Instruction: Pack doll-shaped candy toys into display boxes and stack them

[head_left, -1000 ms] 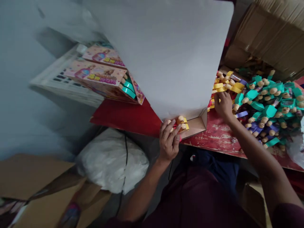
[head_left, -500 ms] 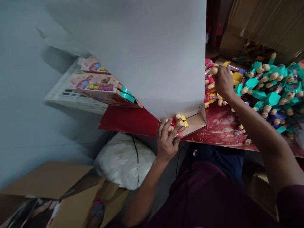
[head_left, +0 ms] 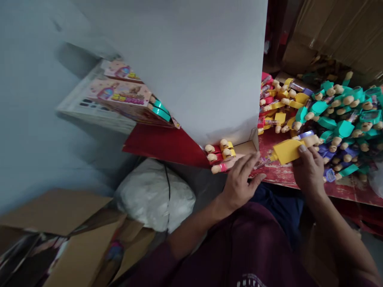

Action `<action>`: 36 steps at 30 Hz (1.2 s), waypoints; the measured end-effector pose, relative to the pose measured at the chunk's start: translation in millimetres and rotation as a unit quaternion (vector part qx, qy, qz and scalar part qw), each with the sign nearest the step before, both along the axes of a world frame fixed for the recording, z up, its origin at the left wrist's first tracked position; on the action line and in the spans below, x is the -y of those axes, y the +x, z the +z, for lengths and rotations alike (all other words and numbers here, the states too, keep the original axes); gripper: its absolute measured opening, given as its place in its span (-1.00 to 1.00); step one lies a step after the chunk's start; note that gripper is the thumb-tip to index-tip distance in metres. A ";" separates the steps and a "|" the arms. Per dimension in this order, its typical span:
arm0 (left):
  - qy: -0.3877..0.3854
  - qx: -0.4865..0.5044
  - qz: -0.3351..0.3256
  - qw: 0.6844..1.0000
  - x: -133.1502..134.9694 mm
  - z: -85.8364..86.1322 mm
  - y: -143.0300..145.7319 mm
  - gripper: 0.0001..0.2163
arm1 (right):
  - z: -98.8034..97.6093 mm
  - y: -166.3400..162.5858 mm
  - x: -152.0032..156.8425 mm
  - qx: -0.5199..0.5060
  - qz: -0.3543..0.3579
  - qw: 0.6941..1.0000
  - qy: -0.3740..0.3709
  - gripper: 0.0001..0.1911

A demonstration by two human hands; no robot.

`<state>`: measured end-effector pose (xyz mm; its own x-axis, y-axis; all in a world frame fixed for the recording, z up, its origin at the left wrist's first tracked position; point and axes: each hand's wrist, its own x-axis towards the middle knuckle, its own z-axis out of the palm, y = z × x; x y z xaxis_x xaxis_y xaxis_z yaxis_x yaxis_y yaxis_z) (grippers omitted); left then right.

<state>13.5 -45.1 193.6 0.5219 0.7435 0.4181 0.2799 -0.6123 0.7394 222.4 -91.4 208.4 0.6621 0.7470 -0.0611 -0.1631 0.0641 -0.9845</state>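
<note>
My right hand [head_left: 309, 169] pinches a yellow plastic toy [head_left: 287, 151] with a beige knob-like head and a clear tube, held above the table's front part. Its tube points left, towards my left hand [head_left: 241, 181]. That hand is open, fingers stretched and thumb apart, over the near side of a shallow cardboard box [head_left: 247, 148]. Whether its fingertips touch the tube I cannot tell. Inside the box, at the left end, red toys [head_left: 213, 153] and yellow toys [head_left: 227, 148] lie side by side. A pink toy [head_left: 220, 168] lies at the near edge.
Heaped toys, mostly teal [head_left: 344, 127], cover the right of the worn red table [head_left: 356, 187]. A large white panel [head_left: 209, 71] stands behind the box. Printed cartons [head_left: 122, 95] are stacked at left. A white sack [head_left: 155, 195] and open cardboard boxes [head_left: 60, 211] sit below.
My right hand has come from the heap towards me and left, bringing the yellow toy. My left hand has shifted right, away from the toys in the box, uncovering them.
</note>
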 end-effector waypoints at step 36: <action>0.174 -0.145 0.144 0.963 -41.5 -66.6 -76.4 -0.58 | -104.1 -52.8 -7.7 0.560 0.423 0.702 0.121 -0.47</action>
